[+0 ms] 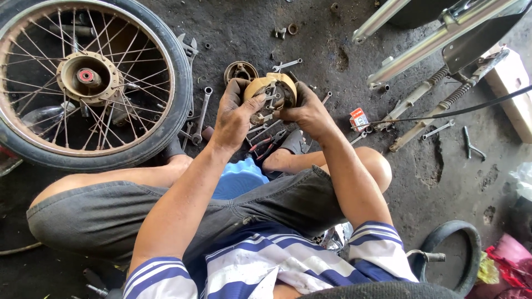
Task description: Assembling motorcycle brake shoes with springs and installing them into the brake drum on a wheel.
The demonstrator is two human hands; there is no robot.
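My left hand (234,113) and my right hand (308,111) together hold a round, rusty tan brake drum plate (271,91) up in front of me, one hand on each side. Its metal inner parts face me. I sit low on a blue plastic stool (239,177) with my knees apart. On the ground under my hands lie red-handled pliers (265,145) and several wrenches (200,113).
A spoked motorcycle wheel (91,80) with its tyre lies at left. Another round drum part (240,71) sits on the dirty floor beyond my hands. Fork tubes and shock springs (429,94) lie at right, with a small red box (359,119) and an inner tube (451,252).
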